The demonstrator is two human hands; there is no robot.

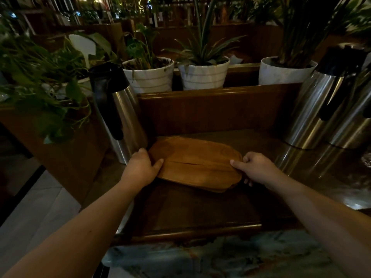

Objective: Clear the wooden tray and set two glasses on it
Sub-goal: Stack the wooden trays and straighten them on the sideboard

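Both hands grip the oval wooden tray (195,163) by its ends: the left hand (140,167) has its thumb on top and fingers curled under the left edge, and the right hand (255,167) is clamped likewise on the right edge. The bare tray sits on a dark wooden counter (200,209), between a steel thermos jug (118,109) at left and two more jugs (329,109) at right.

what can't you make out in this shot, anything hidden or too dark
Head view only:
- Underside of the wooden tray: hidden by its own top.
- Right hand fingers: curled beneath the tray edge.
- Left hand fingers: hidden behind the hand.
- Glasses: none in view.
- Right flask: cut off by the frame edge.
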